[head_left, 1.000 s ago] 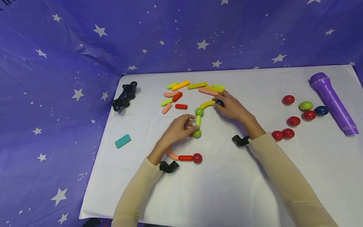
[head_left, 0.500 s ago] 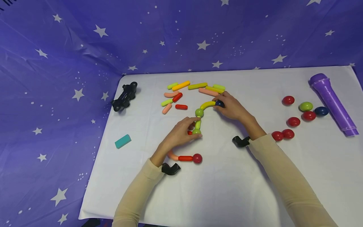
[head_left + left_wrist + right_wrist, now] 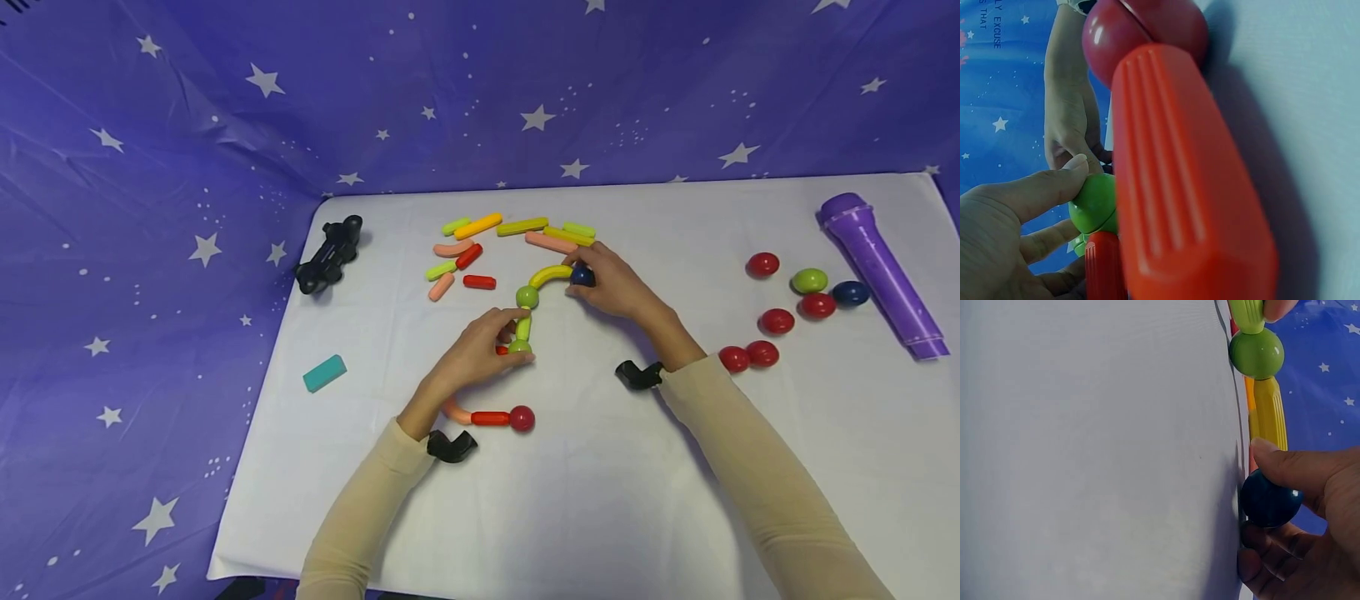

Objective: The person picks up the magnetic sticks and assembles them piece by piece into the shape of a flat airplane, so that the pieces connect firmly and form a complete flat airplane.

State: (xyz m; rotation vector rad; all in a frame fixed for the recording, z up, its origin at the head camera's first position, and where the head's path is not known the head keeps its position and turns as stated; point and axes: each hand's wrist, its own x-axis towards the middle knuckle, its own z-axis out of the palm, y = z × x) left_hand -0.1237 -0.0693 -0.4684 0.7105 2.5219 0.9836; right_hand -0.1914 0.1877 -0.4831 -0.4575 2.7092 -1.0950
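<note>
A chain of toy rods and balls lies on the white tabletop. My left hand (image 3: 480, 350) pinches the lower green ball (image 3: 520, 348) between thumb and fingers, beside a light green rod (image 3: 523, 327). Farther up sit another green ball (image 3: 527, 297) and a curved yellow rod (image 3: 551, 273). At that rod's right end my right hand (image 3: 611, 279) grips a dark blue ball (image 3: 1271, 499) by thumb and fingers. Below the left hand the chain shows a curved peach rod (image 3: 455, 411), a red rod (image 3: 491, 418) and a dark red ball (image 3: 522, 418). The left hand hides part of it.
Loose rods, including an orange one (image 3: 478, 226), lie at the back. At right are several red balls (image 3: 776, 322), a green ball (image 3: 810, 281), a blue ball (image 3: 851, 293) and a purple tube (image 3: 885, 275). At left are a teal block (image 3: 325, 373) and a black object (image 3: 330, 254).
My left hand has shifted slightly right, its thumb now lower, by the lower green ball. The right hand stays at the blue ball, which shows a little more and sits slightly farther right.
</note>
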